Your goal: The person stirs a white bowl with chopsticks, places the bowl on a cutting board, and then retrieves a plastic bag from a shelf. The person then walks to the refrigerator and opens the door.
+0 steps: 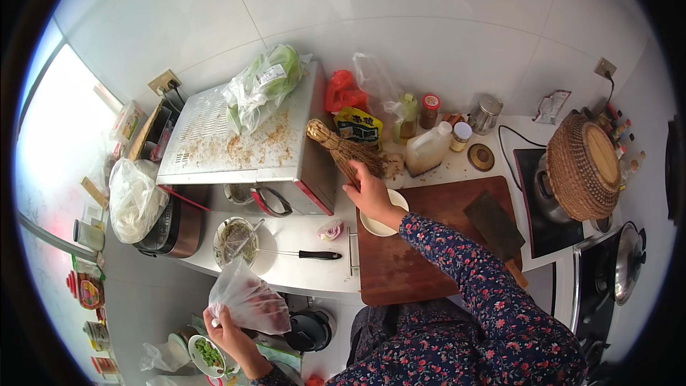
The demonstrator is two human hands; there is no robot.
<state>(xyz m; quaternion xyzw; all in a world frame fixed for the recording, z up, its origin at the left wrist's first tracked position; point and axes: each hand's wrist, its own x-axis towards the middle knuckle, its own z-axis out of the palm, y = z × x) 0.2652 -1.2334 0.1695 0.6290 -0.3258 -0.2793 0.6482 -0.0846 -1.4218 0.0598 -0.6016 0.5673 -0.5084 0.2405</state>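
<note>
My left hand (230,335) grips the gathered neck of a translucent plastic bag (249,297). Reddish contents, too blurred to name, show through the bag as it hangs off the counter's front edge. Over a white bowl (381,228) reaches my right hand (370,190), its thumb and index finger at a slim brown thing (351,176) beside a straw pot brush (343,147). Whether the fingers hold that thing is unclear. The bowl rests on a wooden cutting board (412,268), partly hidden by my hand and sleeve. A cleaver (493,225) lies on the board's right side.
A microwave oven (241,145) with bagged greens (268,83) on top stands back left. In front are a strainer (241,241) over a bowl and a cut onion (330,230). Bottles and jars (430,110) line the wall. A woven basket (581,171) sits on a pot at right.
</note>
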